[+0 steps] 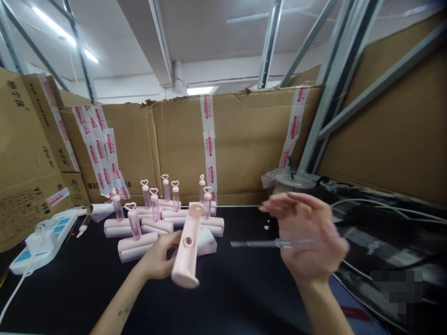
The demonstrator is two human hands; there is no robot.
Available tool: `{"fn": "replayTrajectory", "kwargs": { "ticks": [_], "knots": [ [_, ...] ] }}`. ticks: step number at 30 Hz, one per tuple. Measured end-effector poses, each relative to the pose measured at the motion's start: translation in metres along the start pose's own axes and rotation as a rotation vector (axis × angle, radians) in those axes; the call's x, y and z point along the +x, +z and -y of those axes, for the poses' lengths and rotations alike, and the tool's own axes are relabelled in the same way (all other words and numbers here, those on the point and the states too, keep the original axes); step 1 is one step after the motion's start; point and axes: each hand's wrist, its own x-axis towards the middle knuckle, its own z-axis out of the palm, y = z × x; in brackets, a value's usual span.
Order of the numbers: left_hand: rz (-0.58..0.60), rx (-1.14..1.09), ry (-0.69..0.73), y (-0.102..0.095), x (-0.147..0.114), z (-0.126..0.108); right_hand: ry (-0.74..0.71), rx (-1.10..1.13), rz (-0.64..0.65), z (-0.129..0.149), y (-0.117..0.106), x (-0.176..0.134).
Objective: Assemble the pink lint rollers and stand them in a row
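Note:
My left hand (163,255) grips a pale pink tube-shaped housing (190,251), tilted, with a small round hole in its side and a flared end towards me. My right hand (309,232) is raised over the black table, palm showing, fingers loosely curled. Across its palm lies a thin screwdriver (258,244) with a clear handle, its tip pointing left; motion blurs both. Behind my left hand stand several pink-and-white rollers (138,246) with clear tubes and heart-shaped loops on top. Another white-ended pink piece (206,239) lies just behind the housing.
A white power strip (49,242) with a plugged-in adapter lies at the left. Near it are an open-ended tube (99,210) and a loose loop piece (83,229). Cardboard walls (244,139) enclose the back. A lidded plastic cup (291,181) and cables (363,204) sit at the right.

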Motion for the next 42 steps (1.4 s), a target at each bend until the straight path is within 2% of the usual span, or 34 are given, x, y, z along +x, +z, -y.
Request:
{"fn": "replayTrajectory", "kwargs": {
  "ticks": [2, 5, 8, 11, 13, 15, 23, 27, 33, 38, 42],
  "knots": [
    [-0.049, 0.023, -0.021, 0.007, 0.001, 0.004, 0.158, 0.146, 0.021, 0.001, -0.004, 0.001],
    [-0.077, 0.060, -0.115, 0.017, 0.006, 0.006, 0.340, 0.286, 0.238, -0.005, -0.002, -0.008],
    [-0.038, 0.094, -0.062, 0.020, 0.008, 0.004, 0.379, 0.313, 0.438, -0.013, 0.005, -0.022],
    [0.116, 0.056, 0.073, 0.016, 0.005, 0.002, 0.383, 0.194, 0.522, -0.017, 0.012, -0.033],
    [0.210, -0.010, 0.116, 0.012, 0.003, 0.001, 0.369, 0.059, 0.511, -0.019, 0.014, -0.036],
    [0.251, -0.107, 0.146, 0.011, 0.003, 0.002, 0.368, -0.037, 0.499, -0.020, 0.016, -0.037],
    [0.169, -0.232, 0.019, 0.015, 0.006, 0.007, 0.393, -0.023, 0.400, -0.022, 0.015, -0.036],
    [0.144, -0.207, 0.040, 0.016, 0.005, 0.007, 0.373, -0.029, 0.376, -0.023, 0.014, -0.039],
    [0.174, -0.210, 0.038, 0.016, 0.005, 0.011, 0.378, -0.047, 0.349, -0.027, 0.011, -0.040],
    [0.175, -0.066, 0.089, 0.015, 0.005, 0.010, 0.367, -0.103, 0.353, -0.025, 0.012, -0.041],
    [0.101, 0.057, 0.064, 0.015, 0.004, 0.014, 0.440, -0.041, 0.311, -0.030, 0.017, -0.043]
  ]
}}
